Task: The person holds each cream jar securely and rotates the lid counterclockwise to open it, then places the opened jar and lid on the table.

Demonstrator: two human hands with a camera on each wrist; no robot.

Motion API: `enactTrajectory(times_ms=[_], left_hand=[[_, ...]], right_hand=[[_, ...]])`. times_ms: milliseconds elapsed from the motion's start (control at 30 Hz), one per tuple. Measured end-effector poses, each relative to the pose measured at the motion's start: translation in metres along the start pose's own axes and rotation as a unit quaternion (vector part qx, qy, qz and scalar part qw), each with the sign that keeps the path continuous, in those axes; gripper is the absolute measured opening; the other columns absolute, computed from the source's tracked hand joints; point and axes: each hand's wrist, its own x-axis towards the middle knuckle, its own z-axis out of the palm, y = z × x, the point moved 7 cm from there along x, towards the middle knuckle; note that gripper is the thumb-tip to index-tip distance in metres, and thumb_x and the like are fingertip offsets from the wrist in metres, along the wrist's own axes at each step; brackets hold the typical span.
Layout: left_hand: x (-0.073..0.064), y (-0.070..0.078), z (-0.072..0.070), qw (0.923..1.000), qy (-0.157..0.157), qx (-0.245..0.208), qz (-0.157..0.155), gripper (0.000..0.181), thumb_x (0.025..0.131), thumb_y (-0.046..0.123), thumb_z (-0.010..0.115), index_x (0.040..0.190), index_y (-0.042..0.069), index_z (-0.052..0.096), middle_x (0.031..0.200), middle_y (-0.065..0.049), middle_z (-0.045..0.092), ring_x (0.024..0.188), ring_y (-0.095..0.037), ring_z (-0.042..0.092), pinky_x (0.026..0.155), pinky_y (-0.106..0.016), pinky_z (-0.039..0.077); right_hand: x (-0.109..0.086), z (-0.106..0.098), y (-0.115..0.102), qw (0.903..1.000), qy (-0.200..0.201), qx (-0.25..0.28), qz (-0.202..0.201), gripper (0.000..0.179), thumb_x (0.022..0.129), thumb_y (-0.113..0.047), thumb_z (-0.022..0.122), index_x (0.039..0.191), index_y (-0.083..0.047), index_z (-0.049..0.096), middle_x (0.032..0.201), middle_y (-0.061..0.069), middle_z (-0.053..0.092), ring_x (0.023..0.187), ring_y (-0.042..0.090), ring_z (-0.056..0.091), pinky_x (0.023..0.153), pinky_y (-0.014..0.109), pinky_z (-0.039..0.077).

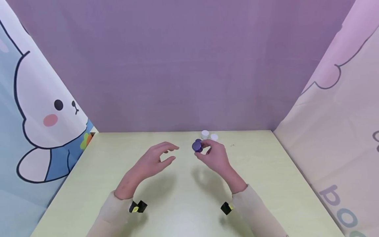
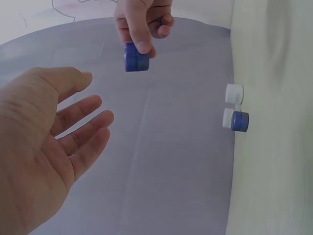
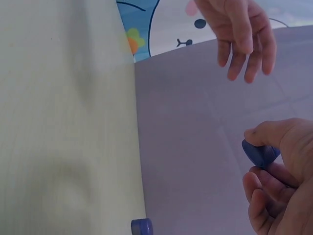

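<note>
My right hand point(image 1: 215, 156) pinches a small round blue jar point(image 1: 196, 146) between thumb and fingers, raised above the table. In the left wrist view this jar point(image 2: 136, 58) shows a smooth, short cylindrical side. My left hand point(image 1: 153, 160) hovers to its left, fingers spread and a little bent, with nothing in it. A gap separates the left fingertips from the jar. Beyond the right hand, a second blue jar point(image 2: 239, 121) stands on the table, partly hidden in the head view. Two white jars point(image 1: 205, 134) of similar size stand close by.
The pale yellow table point(image 1: 177, 210) ends at a purple backdrop point(image 1: 183, 65). Printed curtains rise at both sides, the left one with a cartoon rabbit point(image 1: 50, 98). A small dark mark point(image 1: 232, 145) lies right of the white jars.
</note>
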Motion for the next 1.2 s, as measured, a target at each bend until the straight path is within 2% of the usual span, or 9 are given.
enactTrajectory(times_ms=[300, 533, 667, 900, 1067, 1200], left_hand=[[-0.001, -0.004, 0.004, 0.9999, -0.006, -0.014, -0.008, 0.033, 0.092, 0.013, 0.068, 0.124, 0.018, 0.063, 0.119, 0.012, 0.061, 0.108, -0.007, 0.056, 0.086, -0.035, 0.051], [-0.001, -0.006, 0.006, 0.9996, -0.001, -0.027, -0.003, 0.034, 0.092, 0.013, 0.069, 0.125, 0.016, 0.062, 0.12, 0.008, 0.061, 0.109, -0.02, 0.059, 0.086, -0.035, 0.052], [0.001, -0.008, 0.006, 0.9996, 0.001, -0.029, 0.0, 0.036, 0.092, 0.013, 0.069, 0.127, 0.015, 0.062, 0.121, 0.007, 0.061, 0.11, -0.019, 0.059, 0.085, -0.037, 0.052], [0.003, -0.009, 0.006, 0.9999, 0.007, -0.012, -0.006, 0.041, 0.092, 0.019, 0.07, 0.132, 0.018, 0.06, 0.125, 0.009, 0.059, 0.106, -0.013, 0.058, 0.081, -0.033, 0.052], [0.001, -0.01, 0.009, 0.9997, 0.004, -0.014, -0.019, 0.043, 0.09, 0.027, 0.072, 0.131, 0.021, 0.061, 0.121, 0.012, 0.06, 0.102, -0.01, 0.058, 0.078, -0.031, 0.052], [-0.002, -0.012, 0.012, 0.9995, 0.003, -0.014, -0.029, 0.045, 0.089, 0.029, 0.072, 0.131, 0.021, 0.061, 0.12, 0.014, 0.059, 0.102, -0.008, 0.057, 0.076, -0.031, 0.052]], right_hand=[[-0.004, 0.006, -0.016, 0.9986, -0.031, 0.044, -0.002, 0.041, 0.071, -0.012, 0.086, 0.109, -0.008, 0.071, 0.087, -0.001, 0.067, 0.056, 0.011, 0.056, 0.05, 0.028, 0.049], [-0.005, 0.013, -0.028, 0.9958, -0.051, 0.073, -0.022, 0.036, 0.072, -0.007, 0.083, 0.106, -0.009, 0.071, 0.085, -0.001, 0.064, 0.057, 0.012, 0.056, 0.05, 0.028, 0.049], [-0.005, 0.017, -0.033, 0.9941, -0.063, 0.086, -0.019, 0.036, 0.073, -0.007, 0.083, 0.106, -0.01, 0.071, 0.084, -0.001, 0.063, 0.059, 0.014, 0.057, 0.05, 0.028, 0.049], [-0.005, 0.017, -0.046, 0.9933, -0.071, 0.061, -0.068, 0.036, 0.074, -0.009, 0.083, 0.108, -0.009, 0.071, 0.086, -0.001, 0.06, 0.062, 0.014, 0.057, 0.054, 0.027, 0.049], [-0.006, 0.021, -0.05, 0.9922, -0.089, 0.05, -0.071, 0.037, 0.074, -0.01, 0.083, 0.109, -0.01, 0.071, 0.085, -0.003, 0.061, 0.06, 0.011, 0.055, 0.055, 0.027, 0.049], [-0.007, 0.027, -0.051, 0.9905, -0.109, 0.035, -0.075, 0.036, 0.076, -0.013, 0.083, 0.11, -0.009, 0.07, 0.086, -0.004, 0.061, 0.061, 0.014, 0.056, 0.056, 0.026, 0.049]])
